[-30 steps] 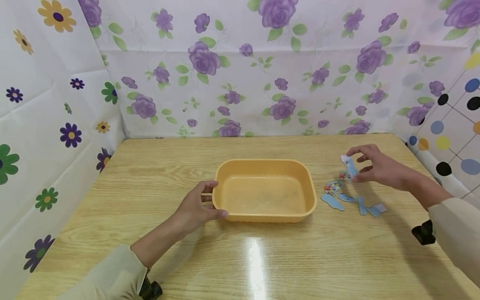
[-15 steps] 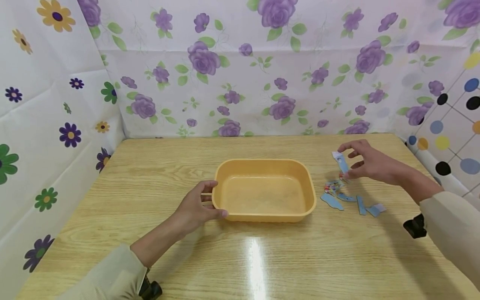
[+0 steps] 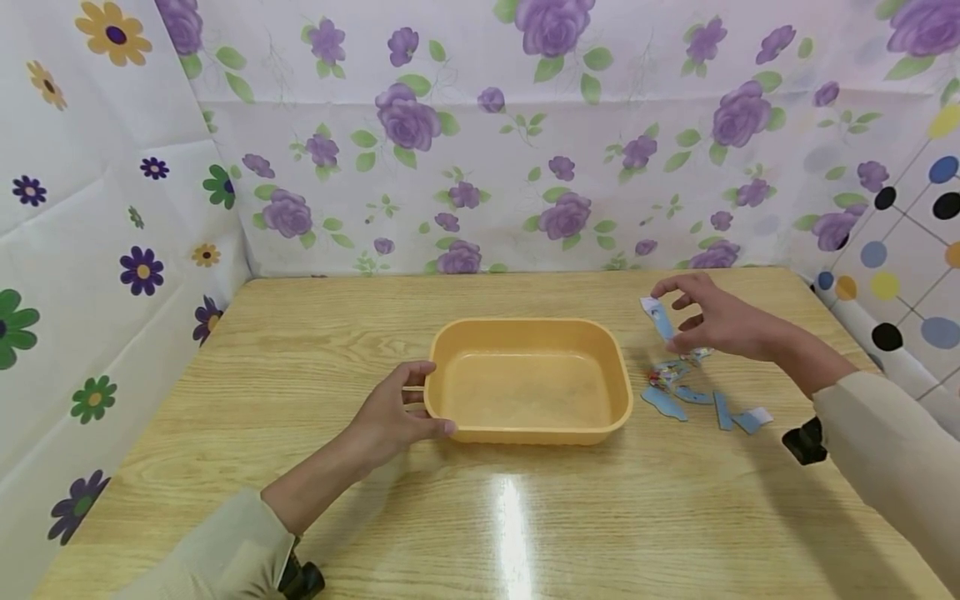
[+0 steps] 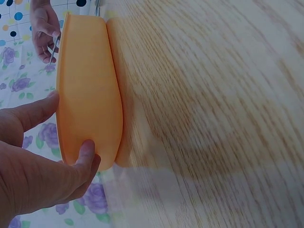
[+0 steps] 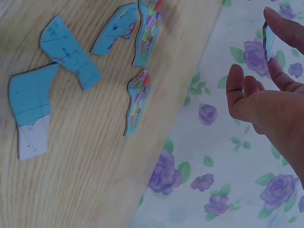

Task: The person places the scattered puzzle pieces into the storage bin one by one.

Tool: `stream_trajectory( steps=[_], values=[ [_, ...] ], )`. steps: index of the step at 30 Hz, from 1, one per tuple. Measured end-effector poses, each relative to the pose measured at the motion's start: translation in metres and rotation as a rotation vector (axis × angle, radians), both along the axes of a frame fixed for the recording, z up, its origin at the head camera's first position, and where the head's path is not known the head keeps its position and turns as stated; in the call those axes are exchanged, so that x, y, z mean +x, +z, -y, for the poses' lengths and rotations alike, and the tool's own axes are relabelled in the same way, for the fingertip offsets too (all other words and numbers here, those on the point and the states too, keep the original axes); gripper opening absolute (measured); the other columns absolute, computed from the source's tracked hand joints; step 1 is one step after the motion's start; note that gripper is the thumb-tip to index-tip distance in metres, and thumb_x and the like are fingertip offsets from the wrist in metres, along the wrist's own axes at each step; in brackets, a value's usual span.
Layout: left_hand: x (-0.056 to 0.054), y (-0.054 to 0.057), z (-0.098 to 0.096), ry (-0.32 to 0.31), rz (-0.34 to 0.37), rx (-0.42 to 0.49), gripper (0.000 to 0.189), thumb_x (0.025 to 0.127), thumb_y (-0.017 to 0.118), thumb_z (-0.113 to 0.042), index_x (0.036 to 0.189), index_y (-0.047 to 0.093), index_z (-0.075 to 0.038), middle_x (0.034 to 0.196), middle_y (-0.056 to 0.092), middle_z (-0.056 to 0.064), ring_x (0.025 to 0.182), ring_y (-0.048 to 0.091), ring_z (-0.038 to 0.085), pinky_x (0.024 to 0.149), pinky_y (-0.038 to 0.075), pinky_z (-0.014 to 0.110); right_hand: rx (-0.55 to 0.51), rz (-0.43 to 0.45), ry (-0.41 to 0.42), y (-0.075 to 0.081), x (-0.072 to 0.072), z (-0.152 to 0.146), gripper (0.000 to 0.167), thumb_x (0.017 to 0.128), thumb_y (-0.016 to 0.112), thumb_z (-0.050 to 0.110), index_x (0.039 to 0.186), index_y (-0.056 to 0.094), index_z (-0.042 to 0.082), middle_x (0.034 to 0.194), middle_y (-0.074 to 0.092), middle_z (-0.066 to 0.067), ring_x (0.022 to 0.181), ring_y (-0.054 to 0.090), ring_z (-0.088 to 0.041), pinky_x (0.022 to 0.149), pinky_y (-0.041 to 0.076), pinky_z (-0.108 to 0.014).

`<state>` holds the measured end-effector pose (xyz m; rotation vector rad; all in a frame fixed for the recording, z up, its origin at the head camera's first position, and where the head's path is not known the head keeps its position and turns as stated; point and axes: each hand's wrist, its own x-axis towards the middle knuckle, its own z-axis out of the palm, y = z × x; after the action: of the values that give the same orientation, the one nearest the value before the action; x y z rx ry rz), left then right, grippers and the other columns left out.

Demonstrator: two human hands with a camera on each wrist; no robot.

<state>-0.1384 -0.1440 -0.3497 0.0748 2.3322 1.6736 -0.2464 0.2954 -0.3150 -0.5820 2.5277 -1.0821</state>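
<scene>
A shallow yellow-orange plastic tub (image 3: pixel 525 392) sits in the middle of the wooden table. My left hand (image 3: pixel 386 417) holds its left end, thumb at the front corner and fingers along the rim; in the left wrist view fingertips (image 4: pixel 87 151) press its outer wall. To the right of the tub, my right hand (image 3: pixel 712 318) pinches a light-blue puzzle piece (image 3: pixel 660 320) with a white end between thumb and finger. In the right wrist view that held piece (image 5: pixel 268 42) shows edge-on. Several loose puzzle pieces (image 3: pixel 663 404), blue and some multicoloured, lie below the right hand.
The wooden table (image 3: pixel 337 333) meets a purple-flowered cloth (image 3: pixel 465 192) at the back. Another cloth with daisies (image 3: pixel 112 208) hangs at left, and a dotted one (image 3: pixel 900 275) at right. The loose pieces lie close to the tub's right end.
My right hand has moved left toward the tub and slightly away from me, carrying the puzzle piece. Multicoloured pieces beneath it are differently exposed. My left hand and the tub have stayed put.
</scene>
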Motion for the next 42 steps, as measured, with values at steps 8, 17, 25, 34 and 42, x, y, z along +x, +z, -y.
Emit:
stream_trajectory(
  steps=[8,17,25,34,42],
  values=[
    [-0.001,-0.001,-0.001,0.010,0.011,0.004,0.083,0.073,0.083,-0.002,0.142,0.036,-0.004,0.136,0.041,0.018,0.111,0.059,0.035,0.083,0.057,0.032,0.005,-0.011,0.020,0.005,-0.003,0.013,0.066,0.087,0.073,0.015,0.140,0.033,0.012,0.148,0.012,-0.019,0.128,0.032,-0.048,0.091,0.050,-0.054],
    [-0.001,-0.002,-0.001,0.009,0.009,0.010,0.084,0.073,0.083,-0.002,0.142,0.036,-0.004,0.136,0.042,0.017,0.112,0.059,0.035,0.084,0.056,0.032,0.019,-0.009,0.046,0.014,-0.007,0.036,0.067,0.087,0.073,0.015,0.141,0.033,0.016,0.147,0.013,-0.016,0.128,0.034,-0.045,0.091,0.050,-0.055],
    [-0.002,0.001,-0.001,0.023,0.033,0.017,0.083,0.073,0.082,-0.001,0.142,0.036,-0.006,0.137,0.040,0.015,0.110,0.060,0.035,0.083,0.057,0.032,-0.018,0.025,0.079,0.019,-0.010,0.059,0.064,0.087,0.073,0.015,0.139,0.035,0.017,0.146,0.014,-0.012,0.130,0.033,-0.043,0.095,0.047,-0.054],
    [-0.002,0.000,0.000,0.012,0.022,0.008,0.084,0.073,0.083,-0.003,0.143,0.036,-0.005,0.137,0.040,0.017,0.111,0.060,0.034,0.084,0.056,0.032,-0.035,0.036,0.123,0.020,-0.018,0.083,0.061,0.085,0.074,0.010,0.135,0.039,0.017,0.144,0.018,-0.011,0.132,0.030,-0.038,0.097,0.046,-0.052],
    [-0.002,-0.001,0.000,0.004,0.024,0.019,0.085,0.073,0.083,-0.002,0.143,0.035,-0.004,0.137,0.040,0.018,0.112,0.058,0.035,0.085,0.056,0.032,-0.045,0.036,0.167,0.024,-0.016,0.096,0.064,0.082,0.074,0.004,0.135,0.039,0.011,0.143,0.018,-0.014,0.130,0.028,-0.037,0.101,0.041,-0.054]
  ],
)
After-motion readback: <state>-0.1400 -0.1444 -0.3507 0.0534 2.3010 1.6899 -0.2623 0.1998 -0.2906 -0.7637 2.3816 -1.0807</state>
